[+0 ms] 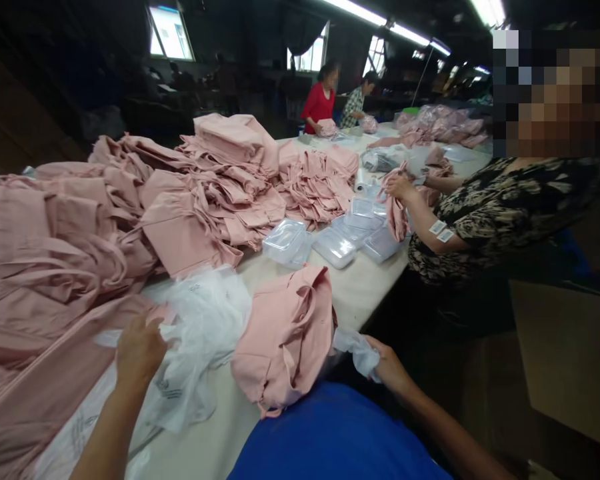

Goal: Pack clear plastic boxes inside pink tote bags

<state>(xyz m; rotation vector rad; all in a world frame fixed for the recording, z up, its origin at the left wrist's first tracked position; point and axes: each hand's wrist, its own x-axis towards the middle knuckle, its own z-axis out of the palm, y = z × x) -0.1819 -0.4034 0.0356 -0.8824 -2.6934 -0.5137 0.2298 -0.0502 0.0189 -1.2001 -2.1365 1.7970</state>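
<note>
A folded pink cloth bag point(285, 340) with straps rests at the table's near edge, against the blue clothing on my body. To its right, my right hand point(389, 365) is closed on a crumpled clear plastic bag point(357, 350). My left hand point(139, 348) is over the left part of the table, fingers curled in on thin plastic that shows on both sides of it. Beside that hand lies a loose heap of printed clear plastic bags point(205, 320). Neither hand touches the folded pink bag.
Large piles of pink cloth bags point(65, 227) cover the left and far table point(365, 293). Several clear plastic packs point(335, 247) lie mid-table. At right, a co-worker in a patterned top point(510, 213) handles pink cloth. A cardboard box point(570, 360) stands at lower right; two people work farther back.
</note>
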